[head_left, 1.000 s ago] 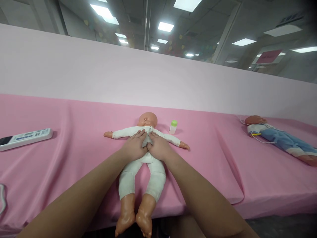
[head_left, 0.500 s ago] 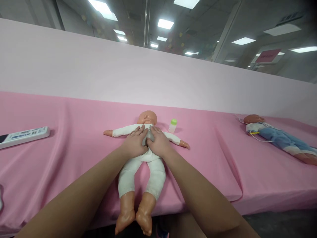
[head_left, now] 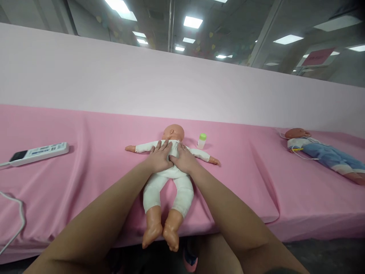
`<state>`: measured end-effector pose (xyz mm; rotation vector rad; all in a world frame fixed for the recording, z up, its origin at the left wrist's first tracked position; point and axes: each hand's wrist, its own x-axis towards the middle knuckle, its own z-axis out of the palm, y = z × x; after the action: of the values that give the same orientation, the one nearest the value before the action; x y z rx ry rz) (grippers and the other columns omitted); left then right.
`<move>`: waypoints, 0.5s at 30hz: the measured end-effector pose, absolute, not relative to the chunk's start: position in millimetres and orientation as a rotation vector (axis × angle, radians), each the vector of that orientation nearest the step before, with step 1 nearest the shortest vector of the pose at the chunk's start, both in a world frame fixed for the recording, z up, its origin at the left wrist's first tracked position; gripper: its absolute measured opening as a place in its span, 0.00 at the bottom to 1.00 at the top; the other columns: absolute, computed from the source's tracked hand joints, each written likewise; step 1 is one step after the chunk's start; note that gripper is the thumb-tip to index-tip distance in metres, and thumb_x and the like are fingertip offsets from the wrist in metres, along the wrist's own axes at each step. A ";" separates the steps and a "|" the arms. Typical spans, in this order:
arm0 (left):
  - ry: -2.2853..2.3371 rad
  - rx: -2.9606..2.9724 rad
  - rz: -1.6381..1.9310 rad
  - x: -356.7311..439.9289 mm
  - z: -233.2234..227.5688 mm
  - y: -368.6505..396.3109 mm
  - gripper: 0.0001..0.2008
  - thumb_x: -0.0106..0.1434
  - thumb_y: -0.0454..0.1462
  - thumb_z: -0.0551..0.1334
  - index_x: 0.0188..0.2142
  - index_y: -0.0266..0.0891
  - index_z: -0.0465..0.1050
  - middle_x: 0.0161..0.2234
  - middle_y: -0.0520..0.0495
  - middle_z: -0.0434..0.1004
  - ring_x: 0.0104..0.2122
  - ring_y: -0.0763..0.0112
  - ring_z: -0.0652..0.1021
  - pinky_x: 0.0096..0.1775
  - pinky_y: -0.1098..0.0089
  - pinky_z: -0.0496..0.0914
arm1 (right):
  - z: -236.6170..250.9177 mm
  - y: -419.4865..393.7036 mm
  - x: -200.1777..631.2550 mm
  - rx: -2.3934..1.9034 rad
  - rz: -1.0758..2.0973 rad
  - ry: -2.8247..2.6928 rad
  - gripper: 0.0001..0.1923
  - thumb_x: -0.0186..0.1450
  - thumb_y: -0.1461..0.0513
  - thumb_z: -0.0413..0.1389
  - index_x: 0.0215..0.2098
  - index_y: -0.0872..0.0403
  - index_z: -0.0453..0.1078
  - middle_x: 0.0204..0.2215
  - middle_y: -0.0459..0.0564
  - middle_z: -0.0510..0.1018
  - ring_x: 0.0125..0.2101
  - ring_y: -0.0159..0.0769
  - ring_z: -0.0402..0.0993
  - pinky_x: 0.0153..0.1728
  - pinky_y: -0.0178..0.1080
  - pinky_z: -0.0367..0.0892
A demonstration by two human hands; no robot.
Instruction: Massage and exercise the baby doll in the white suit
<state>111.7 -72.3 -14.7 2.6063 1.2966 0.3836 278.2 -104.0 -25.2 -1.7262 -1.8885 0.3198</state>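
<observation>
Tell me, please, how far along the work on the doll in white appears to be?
Done: the doll in white lies face up on the pink cloth, arms spread, feet over the near edge. In hand: the left hand and right hand rest flat, side by side, on its chest. Untouched: the small green-capped bottle by its head, the remote-like device at left, and the second doll at right.

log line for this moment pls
left hand flat on doll chest | right hand beside it, touching | small bottle near doll head

No print is legible on the remote [head_left: 38, 152].
</observation>
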 end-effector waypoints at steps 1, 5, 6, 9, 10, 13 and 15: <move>1.274 2.591 0.358 111.5 -14.6 -70.0 0.45 0.57 0.45 0.56 0.71 0.42 0.39 0.72 0.47 0.32 0.69 0.43 0.38 0.63 0.38 0.41 | -26.2 -102.4 279.0 -1.734 0.359 -1.896 0.48 0.64 0.48 0.53 0.71 0.67 0.42 0.69 0.63 0.47 0.69 0.50 0.43 0.67 0.48 0.43; 1.230 2.530 0.378 109.7 -16.4 -66.8 0.44 0.57 0.45 0.57 0.71 0.41 0.42 0.72 0.46 0.37 0.69 0.44 0.41 0.64 0.40 0.44 | -26.9 -102.5 280.5 -1.719 0.375 -1.882 0.47 0.64 0.46 0.53 0.70 0.67 0.45 0.68 0.64 0.50 0.68 0.50 0.45 0.66 0.47 0.45; 1.231 2.519 0.428 108.7 -16.8 -68.0 0.43 0.57 0.45 0.57 0.70 0.40 0.45 0.72 0.45 0.40 0.69 0.45 0.42 0.64 0.43 0.45 | -26.1 -104.3 280.8 -1.696 0.354 -1.868 0.45 0.65 0.47 0.53 0.70 0.65 0.47 0.68 0.63 0.53 0.67 0.49 0.48 0.65 0.46 0.47; 1.294 2.467 0.734 102.3 -15.7 -74.2 0.38 0.59 0.49 0.58 0.65 0.37 0.57 0.67 0.39 0.55 0.67 0.48 0.55 0.64 0.51 0.53 | -21.7 -112.3 282.3 -1.634 0.238 -1.789 0.34 0.67 0.49 0.50 0.66 0.57 0.59 0.63 0.56 0.65 0.63 0.44 0.59 0.63 0.43 0.52; 1.365 2.417 0.857 98.8 -14.4 -75.8 0.34 0.60 0.51 0.58 0.62 0.38 0.61 0.64 0.38 0.62 0.64 0.49 0.61 0.62 0.53 0.57 | -19.7 -115.1 283.1 -1.631 0.187 -1.763 0.30 0.68 0.49 0.49 0.63 0.55 0.62 0.60 0.54 0.69 0.61 0.43 0.63 0.61 0.43 0.55; 1.681 2.168 1.032 85.3 -8.9 -74.7 0.25 0.62 0.53 0.55 0.50 0.40 0.72 0.51 0.38 0.75 0.51 0.51 0.75 0.52 0.54 0.67 | -14.1 -121.4 286.3 -1.711 0.072 -1.711 0.27 0.69 0.47 0.47 0.58 0.52 0.67 0.52 0.55 0.75 0.54 0.47 0.69 0.55 0.46 0.61; 1.818 2.018 0.933 76.6 -6.7 -68.9 0.23 0.62 0.53 0.53 0.42 0.41 0.75 0.45 0.38 0.78 0.46 0.49 0.77 0.47 0.53 0.70 | -11.7 -123.0 288.7 -1.821 0.081 -1.680 0.31 0.69 0.44 0.45 0.61 0.52 0.64 0.51 0.59 0.74 0.53 0.52 0.69 0.52 0.51 0.63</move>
<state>76.6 -68.9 -6.7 2.0176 1.8178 0.9332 288.7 -123.0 -11.7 -1.8207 -1.6798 0.0813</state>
